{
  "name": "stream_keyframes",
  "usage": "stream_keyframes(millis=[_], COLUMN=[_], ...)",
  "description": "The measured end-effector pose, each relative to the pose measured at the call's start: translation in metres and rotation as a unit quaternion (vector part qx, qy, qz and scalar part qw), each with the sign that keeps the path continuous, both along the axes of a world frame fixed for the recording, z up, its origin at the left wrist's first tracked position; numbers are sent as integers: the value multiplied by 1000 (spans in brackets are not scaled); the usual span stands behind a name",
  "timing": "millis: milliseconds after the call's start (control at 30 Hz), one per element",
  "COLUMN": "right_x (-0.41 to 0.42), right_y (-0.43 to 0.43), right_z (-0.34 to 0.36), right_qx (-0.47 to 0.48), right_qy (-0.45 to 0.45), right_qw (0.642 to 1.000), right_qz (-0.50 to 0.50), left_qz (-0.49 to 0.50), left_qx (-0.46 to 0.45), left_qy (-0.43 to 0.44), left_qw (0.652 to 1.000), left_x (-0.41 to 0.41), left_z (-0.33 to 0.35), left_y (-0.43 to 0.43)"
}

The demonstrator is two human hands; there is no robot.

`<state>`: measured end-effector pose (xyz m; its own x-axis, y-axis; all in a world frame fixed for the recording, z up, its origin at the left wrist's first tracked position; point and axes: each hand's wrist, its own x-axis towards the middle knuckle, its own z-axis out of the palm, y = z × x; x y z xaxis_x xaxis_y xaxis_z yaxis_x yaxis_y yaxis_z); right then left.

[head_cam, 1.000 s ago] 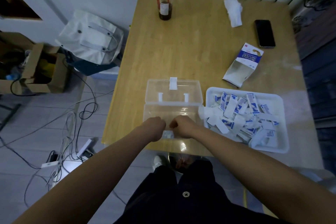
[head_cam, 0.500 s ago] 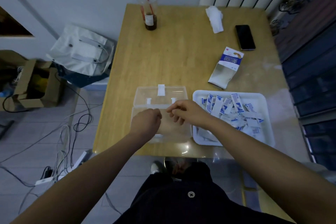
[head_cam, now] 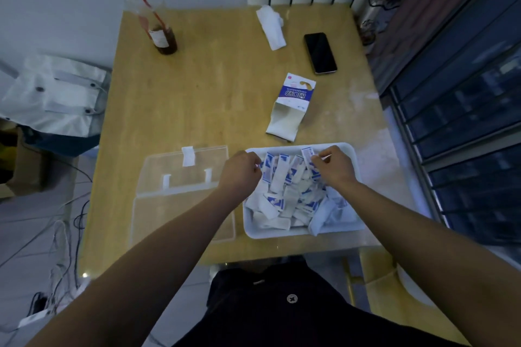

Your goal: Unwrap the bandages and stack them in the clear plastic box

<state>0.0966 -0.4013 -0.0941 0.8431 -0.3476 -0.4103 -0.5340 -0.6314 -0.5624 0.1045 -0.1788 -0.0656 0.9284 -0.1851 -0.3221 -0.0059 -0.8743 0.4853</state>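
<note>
The clear plastic box (head_cam: 183, 214) lies open on the wooden table, its lid (head_cam: 186, 172) folded back. To its right a white tray (head_cam: 301, 231) holds several blue-and-white wrapped bandages (head_cam: 282, 177). Both hands are over the tray. My left hand (head_cam: 239, 173) hovers at the tray's left rim with curled fingers, and a small white wrapper scrap (head_cam: 258, 167) shows at its fingertips. My right hand (head_cam: 335, 167) is at the tray's far side and pinches one wrapped bandage (head_cam: 307, 153) by its end.
A torn bandage carton (head_cam: 291, 107) lies behind the tray. Farther back are a black phone (head_cam: 320, 53), a crumpled tissue (head_cam: 270, 27) and a drink cup with a red straw (head_cam: 162, 34). Cables and a white bag sit on the floor at left.
Both hands moved right, from over the clear box to the tray. My right hand took hold of a wrapped bandage. The camera view swung to the right.
</note>
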Motion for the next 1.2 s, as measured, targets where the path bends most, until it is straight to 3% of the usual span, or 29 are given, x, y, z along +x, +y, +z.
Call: stream_keyframes(millis=[267, 367, 500, 600, 767, 867, 933, 1033, 1100, 1200], right_x=[17, 21, 22, 24, 32, 37, 37, 34, 32, 29], right_y=[-9, -19, -27, -23, -3, -1, -7, -20, -28, -33], right_z=[-21, -25, -18, -12, -4, -6, -7, -10, -12, -15], right_qx=[-2, 100, 256, 321, 398, 380, 369, 333, 308, 294], right_qy=[59, 54, 86, 102, 128, 106, 97, 90, 92, 112], right_qw=[994, 993, 963, 941, 909, 919, 924, 938, 946, 948], right_qz=[93, 38, -19, -30, 6, 0, -8, -36, -48, -56], left_qz=[38, 67, 82, 147, 250, 249, 245, 83, -23, -56], left_qx=[51, 39, 27, -62, -331, -379, -330, -87, 22, 51], left_qy=[93, 116, 119, 120, 218, 261, 244, 192, 181, 163], left_qw=[994, 990, 989, 980, 884, 852, 878, 974, 983, 984], left_x=[24, 29, 33, 35, 37, 38, 38, 35, 28, 22], left_z=[-27, -33, -38, -38, -23, -20, -26, -36, -37, -40], left_y=[-34, -38, -38, -38, -47, -54, -56, -56, -60, -65])
